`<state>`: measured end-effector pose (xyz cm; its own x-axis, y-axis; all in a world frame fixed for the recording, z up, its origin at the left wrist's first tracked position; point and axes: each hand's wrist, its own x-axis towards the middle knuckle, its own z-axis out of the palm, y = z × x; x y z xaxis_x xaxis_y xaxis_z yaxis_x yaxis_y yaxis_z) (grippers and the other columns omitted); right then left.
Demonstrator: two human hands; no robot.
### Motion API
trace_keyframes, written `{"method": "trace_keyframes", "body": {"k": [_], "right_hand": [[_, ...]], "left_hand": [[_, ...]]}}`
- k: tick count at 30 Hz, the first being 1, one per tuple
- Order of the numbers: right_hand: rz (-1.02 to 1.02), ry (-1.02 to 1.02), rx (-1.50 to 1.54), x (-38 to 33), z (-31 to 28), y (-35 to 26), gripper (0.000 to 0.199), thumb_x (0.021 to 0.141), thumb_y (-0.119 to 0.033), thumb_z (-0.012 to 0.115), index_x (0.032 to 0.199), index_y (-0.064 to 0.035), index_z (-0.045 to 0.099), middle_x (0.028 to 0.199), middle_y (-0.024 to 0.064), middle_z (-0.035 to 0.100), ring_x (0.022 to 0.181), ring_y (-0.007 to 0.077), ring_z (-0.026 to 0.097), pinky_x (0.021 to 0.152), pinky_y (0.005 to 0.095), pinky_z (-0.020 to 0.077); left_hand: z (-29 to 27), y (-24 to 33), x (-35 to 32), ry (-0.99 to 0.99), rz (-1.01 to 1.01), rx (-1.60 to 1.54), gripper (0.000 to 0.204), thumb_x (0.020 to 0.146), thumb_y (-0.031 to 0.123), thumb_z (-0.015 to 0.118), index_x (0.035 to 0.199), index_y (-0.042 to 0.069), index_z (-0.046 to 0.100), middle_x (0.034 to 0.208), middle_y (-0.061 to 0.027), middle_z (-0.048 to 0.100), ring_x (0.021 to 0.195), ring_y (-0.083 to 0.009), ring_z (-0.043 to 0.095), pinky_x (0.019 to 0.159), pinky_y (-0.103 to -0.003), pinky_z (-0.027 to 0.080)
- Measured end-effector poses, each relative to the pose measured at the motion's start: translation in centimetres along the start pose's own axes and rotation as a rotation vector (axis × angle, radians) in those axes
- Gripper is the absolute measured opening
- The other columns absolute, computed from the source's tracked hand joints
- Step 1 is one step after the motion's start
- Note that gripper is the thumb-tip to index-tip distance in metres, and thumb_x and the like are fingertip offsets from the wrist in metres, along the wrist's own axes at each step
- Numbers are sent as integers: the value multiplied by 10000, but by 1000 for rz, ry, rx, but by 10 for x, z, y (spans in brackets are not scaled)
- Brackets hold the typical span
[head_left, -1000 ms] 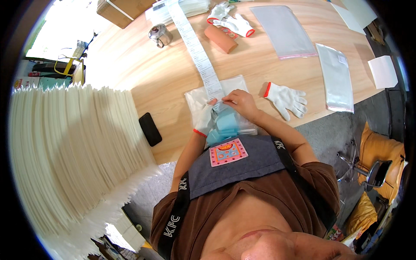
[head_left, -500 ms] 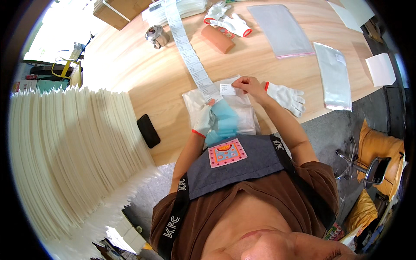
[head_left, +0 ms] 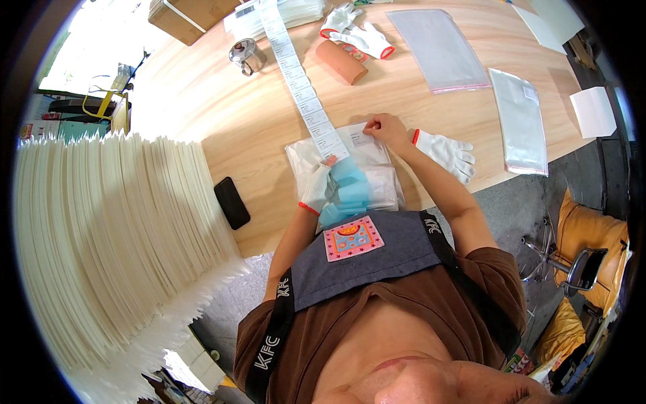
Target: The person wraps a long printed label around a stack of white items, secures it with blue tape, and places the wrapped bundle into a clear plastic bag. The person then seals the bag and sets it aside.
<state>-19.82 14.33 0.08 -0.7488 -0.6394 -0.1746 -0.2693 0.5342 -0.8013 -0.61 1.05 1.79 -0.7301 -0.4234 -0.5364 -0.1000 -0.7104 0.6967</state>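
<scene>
My left hand (head_left: 317, 187), in a white glove with a red cuff and bare fingertips, is closed on a long strip of white labels (head_left: 304, 96). Light blue backing (head_left: 350, 186) trails from the strip in folds below those fingers. Under it lies a stack of clear plastic bags (head_left: 384, 155) against the table's near edge. A single white label (head_left: 361, 139) lies on the upper part of the top bag. My bare right hand (head_left: 387, 129) is at that label's upper right corner, fingers curled and pressed together; what is between them is hidden.
A white glove (head_left: 444, 155) lies right of the bags, a black phone (head_left: 231, 203) to the left. Farther off are a steel cup (head_left: 247, 56), an orange-brown roll (head_left: 341, 62) and more gloves (head_left: 363, 40). A tall white stack (head_left: 114, 249) stands at the left.
My right hand has shifted slightly up and right. The single label, bright and near my fingertips before, now looks duller and lies against the bag. My left hand still holds the strip.
</scene>
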Motion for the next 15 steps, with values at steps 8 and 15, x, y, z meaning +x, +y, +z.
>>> {"method": "trace_keyframes", "body": {"k": [8, 15], "right_hand": [[-279, 271, 100, -25, 7, -12, 195, 685, -99, 742, 869, -90, 679, 916, 79, 602, 740, 212, 595, 693, 308, 484], [-63, 125, 525, -21, 5, -7, 230, 751, -108, 740, 940, -5, 657, 712, 42, 620, 647, 78, 570, 579, 238, 459]], "left_hand": [[-7, -4, 5, -30, -8, 27, 258, 883, 182, 623, 1078, 18, 584, 910, -66, 637, 752, -163, 616, 615, -311, 511], [-8, -1, 2, 49, 52, 185, 216, 836, 242, 692, 924, 60, 618, 534, 33, 458, 375, -98, 390, 357, -259, 298]]}}
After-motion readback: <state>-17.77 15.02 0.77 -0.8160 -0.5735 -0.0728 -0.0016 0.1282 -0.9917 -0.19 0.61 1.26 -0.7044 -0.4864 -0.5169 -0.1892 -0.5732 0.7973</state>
